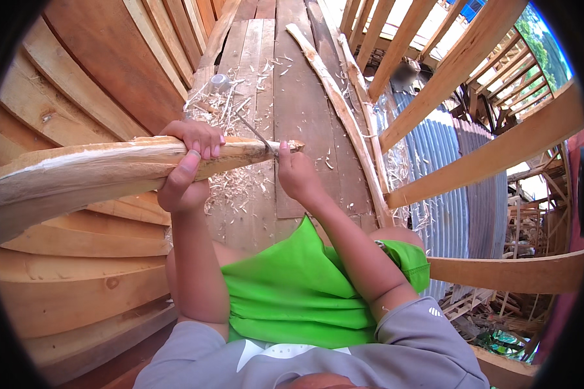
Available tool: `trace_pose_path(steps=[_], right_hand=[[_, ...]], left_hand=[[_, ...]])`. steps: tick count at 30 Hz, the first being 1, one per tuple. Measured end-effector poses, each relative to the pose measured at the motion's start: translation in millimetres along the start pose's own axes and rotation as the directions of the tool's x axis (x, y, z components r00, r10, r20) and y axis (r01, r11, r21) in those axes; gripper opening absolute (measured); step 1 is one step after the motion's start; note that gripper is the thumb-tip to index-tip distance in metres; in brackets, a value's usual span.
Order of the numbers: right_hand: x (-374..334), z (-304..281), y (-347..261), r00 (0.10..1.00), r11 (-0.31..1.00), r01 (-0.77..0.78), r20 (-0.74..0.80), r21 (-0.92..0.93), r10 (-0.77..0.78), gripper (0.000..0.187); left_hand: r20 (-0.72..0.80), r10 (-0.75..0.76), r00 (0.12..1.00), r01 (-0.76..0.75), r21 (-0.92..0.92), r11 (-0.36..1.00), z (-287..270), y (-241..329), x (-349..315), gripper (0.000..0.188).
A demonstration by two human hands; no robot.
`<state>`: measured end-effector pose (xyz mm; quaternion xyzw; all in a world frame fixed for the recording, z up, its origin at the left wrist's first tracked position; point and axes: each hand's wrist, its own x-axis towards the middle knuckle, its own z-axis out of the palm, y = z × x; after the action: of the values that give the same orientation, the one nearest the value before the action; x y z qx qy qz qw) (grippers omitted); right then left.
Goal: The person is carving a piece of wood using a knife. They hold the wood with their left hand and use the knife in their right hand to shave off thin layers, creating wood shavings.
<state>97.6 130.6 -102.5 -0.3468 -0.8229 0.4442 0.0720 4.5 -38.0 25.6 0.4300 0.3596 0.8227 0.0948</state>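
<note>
A long, partly peeled wooden pole (110,165) comes in from the left and tapers to its tip right of centre. My left hand (191,162) is wrapped round it, thumb and fingers closed about the wood. Close to the pole's tip, my right hand (297,174) is closed in a fist with the thumb up. From it a thin dark blade, seemingly a knife (253,131), slants across the pole toward the far left. The fist hides its handle.
Wood shavings (240,185) litter the plank floor (298,84), with a clear plastic cup (220,82) among them. Peeled poles (340,104) lie at right. Curved planking (104,58) rises on the left; wooden ribs (493,159) stand on the right before corrugated metal sheets (444,188).
</note>
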Motion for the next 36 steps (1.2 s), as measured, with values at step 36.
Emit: trace_pose_path(steps=[36], right_hand=[[22, 9, 25, 0.993, 0.990, -0.104, -0.040, 0.097, 0.109, 0.070]], left_hand=[[-0.073, 0.013, 0.997, -0.017, -0.055, 0.998, 8, -6, 1, 0.021]])
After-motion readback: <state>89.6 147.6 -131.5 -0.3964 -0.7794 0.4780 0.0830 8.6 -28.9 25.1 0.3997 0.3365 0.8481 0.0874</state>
